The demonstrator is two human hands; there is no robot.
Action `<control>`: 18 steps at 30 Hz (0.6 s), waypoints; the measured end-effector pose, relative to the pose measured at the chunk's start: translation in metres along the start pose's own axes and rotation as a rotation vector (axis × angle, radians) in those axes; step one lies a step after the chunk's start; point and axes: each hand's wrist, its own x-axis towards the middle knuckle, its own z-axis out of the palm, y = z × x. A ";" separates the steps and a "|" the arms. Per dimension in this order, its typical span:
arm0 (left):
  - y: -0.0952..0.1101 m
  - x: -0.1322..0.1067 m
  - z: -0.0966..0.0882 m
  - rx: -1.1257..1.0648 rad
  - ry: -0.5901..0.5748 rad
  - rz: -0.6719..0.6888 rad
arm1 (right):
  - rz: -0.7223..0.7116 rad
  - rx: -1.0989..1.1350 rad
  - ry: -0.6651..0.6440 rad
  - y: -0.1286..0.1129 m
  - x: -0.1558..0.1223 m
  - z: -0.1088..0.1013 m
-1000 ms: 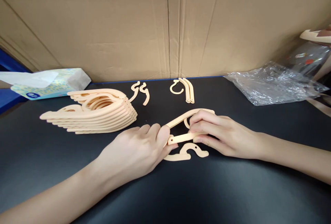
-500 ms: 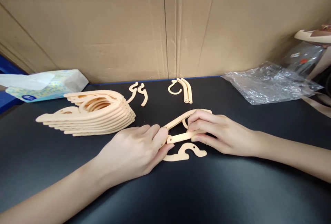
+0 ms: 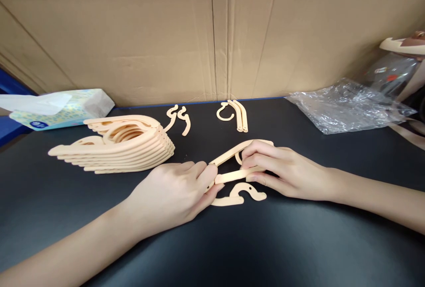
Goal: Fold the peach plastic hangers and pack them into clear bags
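My left hand (image 3: 172,196) pinches the left end of a peach plastic hanger arm (image 3: 232,175) on the black table (image 3: 232,242). My right hand (image 3: 282,172) grips the right end of the same folded hanger, its fingers curled over both arms. A loose hook-shaped piece (image 3: 241,194) of the same plastic lies flat just in front of both hands, touching the table.
A stack of several finished peach hangers (image 3: 116,145) lies at the left. Two loose hooks (image 3: 179,119) and a small bundle of hanger parts (image 3: 237,114) lie near the cardboard wall (image 3: 199,35). A tissue pack (image 3: 59,108) sits far left, a clear plastic bag (image 3: 345,105) at right.
Almost nothing has changed; both hands keep hold of the hanger, with the left fingers shifting slightly at its left end.
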 end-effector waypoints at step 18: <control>0.000 -0.002 0.000 -0.056 -0.008 -0.012 | -0.025 -0.045 0.034 0.000 -0.001 -0.001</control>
